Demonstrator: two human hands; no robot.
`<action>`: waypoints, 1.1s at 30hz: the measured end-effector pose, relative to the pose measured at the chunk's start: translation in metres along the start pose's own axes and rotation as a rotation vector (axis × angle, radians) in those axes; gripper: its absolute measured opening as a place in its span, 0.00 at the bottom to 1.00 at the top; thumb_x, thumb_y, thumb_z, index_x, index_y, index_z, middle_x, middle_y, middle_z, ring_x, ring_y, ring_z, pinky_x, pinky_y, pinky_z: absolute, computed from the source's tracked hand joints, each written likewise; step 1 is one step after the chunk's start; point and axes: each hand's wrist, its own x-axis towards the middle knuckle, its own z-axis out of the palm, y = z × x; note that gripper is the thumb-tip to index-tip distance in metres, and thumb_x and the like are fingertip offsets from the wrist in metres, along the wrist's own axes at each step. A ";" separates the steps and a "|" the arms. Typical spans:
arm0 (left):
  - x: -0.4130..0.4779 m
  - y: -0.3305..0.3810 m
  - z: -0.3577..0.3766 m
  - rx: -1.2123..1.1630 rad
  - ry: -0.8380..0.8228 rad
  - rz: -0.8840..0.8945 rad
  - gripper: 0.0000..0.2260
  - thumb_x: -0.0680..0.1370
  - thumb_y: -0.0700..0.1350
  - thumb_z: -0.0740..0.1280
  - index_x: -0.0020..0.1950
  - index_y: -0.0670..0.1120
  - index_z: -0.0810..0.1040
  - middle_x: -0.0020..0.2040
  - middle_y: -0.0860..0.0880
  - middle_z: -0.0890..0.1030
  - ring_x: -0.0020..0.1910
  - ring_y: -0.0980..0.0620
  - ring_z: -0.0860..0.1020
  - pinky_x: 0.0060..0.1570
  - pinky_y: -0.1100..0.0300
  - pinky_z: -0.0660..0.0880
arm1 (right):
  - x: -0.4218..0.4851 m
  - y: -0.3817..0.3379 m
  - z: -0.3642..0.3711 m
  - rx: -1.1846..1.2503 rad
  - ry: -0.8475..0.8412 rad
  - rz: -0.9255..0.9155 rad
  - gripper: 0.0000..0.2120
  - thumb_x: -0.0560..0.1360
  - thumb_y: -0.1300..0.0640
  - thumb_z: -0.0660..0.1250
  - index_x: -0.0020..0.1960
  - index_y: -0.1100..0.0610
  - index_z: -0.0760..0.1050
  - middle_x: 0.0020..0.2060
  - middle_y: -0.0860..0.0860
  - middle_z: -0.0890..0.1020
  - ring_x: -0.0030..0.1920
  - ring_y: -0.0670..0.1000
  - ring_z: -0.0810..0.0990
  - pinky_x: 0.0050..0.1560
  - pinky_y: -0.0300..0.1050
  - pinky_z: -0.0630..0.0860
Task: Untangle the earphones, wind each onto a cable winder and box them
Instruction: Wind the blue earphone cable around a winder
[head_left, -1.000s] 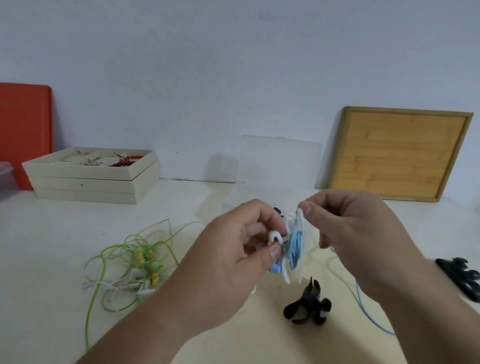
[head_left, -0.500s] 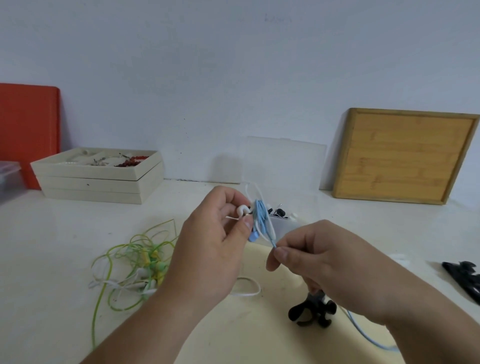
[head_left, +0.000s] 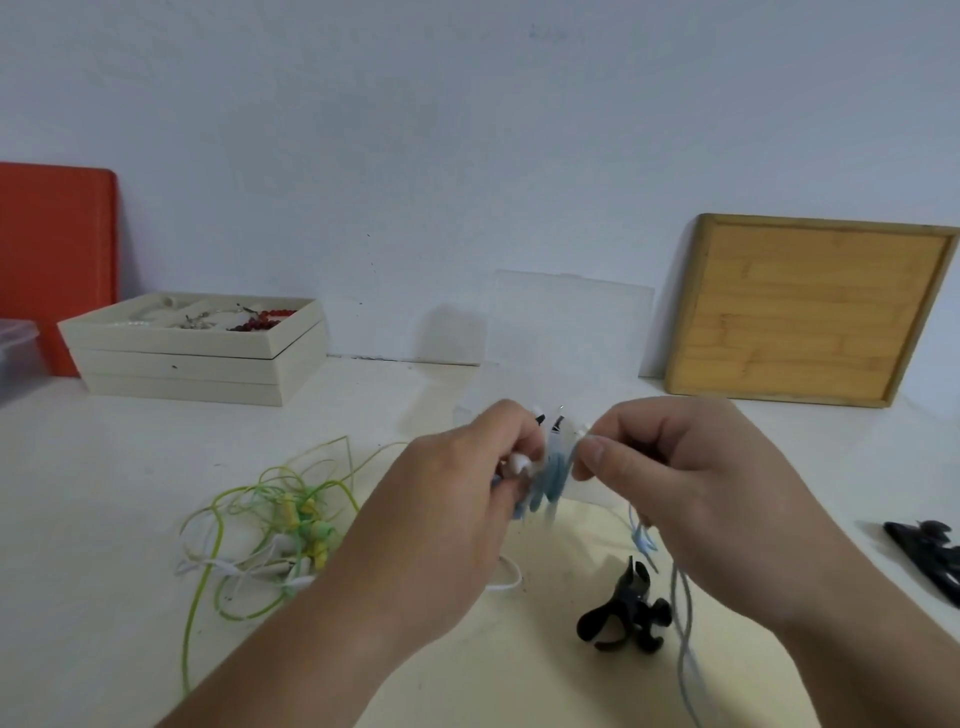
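Head view. Your left hand (head_left: 467, 499) pinches the white cable winder (head_left: 519, 461) between thumb and curled fingers. It's raised off the table, likely so the wrap has room to turn. The blue earphone cable (head_left: 553, 478) sits coiled on the winder, too blurred to count the wraps.

Your right hand (head_left: 691, 478), at 3 o'clock of the coil, pinches the cable between thumb and forefinger right beside the winder, other fingers curled under. A grip that close looks meant to hold tension on the turn.

The slack tail (head_left: 683, 623) hangs from the right hand toward 6 o'clock, passing just beside a black winder (head_left: 623, 618) lying on the table. My read: you're mid-wind on the blue set, with tail left to take up.

The green, yellow and white tangle (head_left: 275, 525) lies at 9 o'clock of the left hand, not yet separated. The clear box (head_left: 571, 322) stands open at 12 o'clock behind your hands, lid up against the wall, ready for loading. More black winders (head_left: 930, 556) sit at 3 o'clock near the frame edge.

Risk: the tail could snag that near black winder.
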 end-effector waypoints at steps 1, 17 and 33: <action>0.000 0.000 0.000 0.005 -0.036 0.017 0.10 0.80 0.42 0.65 0.47 0.57 0.71 0.38 0.56 0.79 0.37 0.57 0.78 0.33 0.63 0.73 | 0.000 0.000 0.000 -0.070 0.017 -0.016 0.13 0.75 0.53 0.67 0.35 0.58 0.79 0.19 0.45 0.65 0.21 0.45 0.62 0.24 0.33 0.61; 0.007 0.000 -0.001 -0.774 -0.002 -0.124 0.07 0.76 0.37 0.67 0.46 0.50 0.77 0.44 0.48 0.85 0.43 0.52 0.83 0.46 0.60 0.77 | 0.009 0.021 0.008 0.112 -0.175 0.231 0.18 0.82 0.52 0.61 0.36 0.55 0.79 0.24 0.44 0.70 0.27 0.45 0.69 0.38 0.39 0.70; 0.027 -0.046 -0.028 -1.254 0.782 -0.561 0.05 0.81 0.34 0.62 0.50 0.43 0.73 0.39 0.46 0.85 0.52 0.45 0.85 0.52 0.53 0.82 | 0.003 0.028 -0.045 -0.229 -0.168 0.325 0.17 0.69 0.64 0.74 0.49 0.44 0.80 0.42 0.43 0.84 0.34 0.49 0.85 0.45 0.53 0.78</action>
